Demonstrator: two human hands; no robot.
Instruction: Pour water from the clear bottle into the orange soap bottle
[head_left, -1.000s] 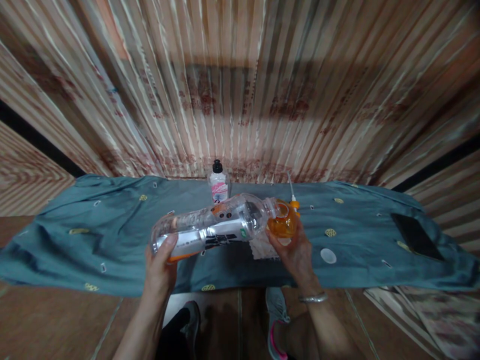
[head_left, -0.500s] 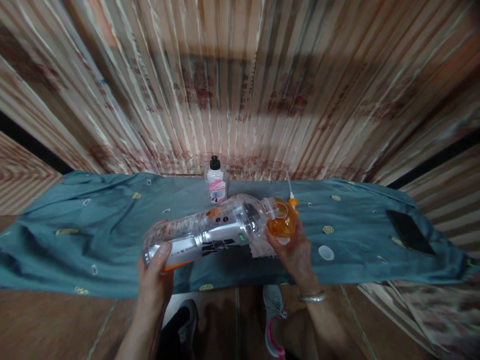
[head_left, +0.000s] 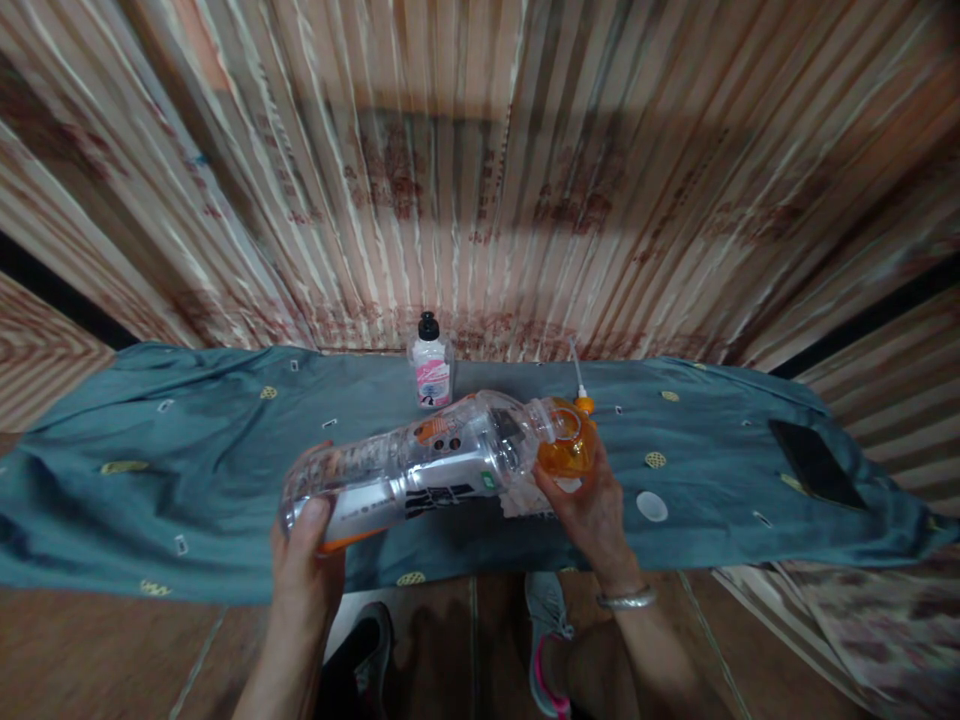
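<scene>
My left hand (head_left: 307,560) is wrapped round the base end of a large clear plastic bottle (head_left: 450,470) with a silver and orange label. The bottle lies tilted almost level, its neck pointing right. Its mouth meets the opening of a small orange bottle (head_left: 566,462); whether liquid is passing between them I cannot make out. My right hand (head_left: 589,505) grips the orange bottle from below and the right, fingers partly hidden behind it. Just behind stands or lies an orange pump top (head_left: 584,404) with a pale tube.
A clear bottle with a black cap and pink label (head_left: 433,370) stands at the back of the teal cloth (head_left: 225,440). A white round disc (head_left: 652,506) and a dark phone-like slab (head_left: 817,463) lie to the right. Pale paper (head_left: 525,500) lies under the bottles. Striped curtain hangs behind.
The large bottle's base has dipped slightly and shifted a little left with my left hand. Its mouth stays at the orange bottle, and my right hand keeps its grip.
</scene>
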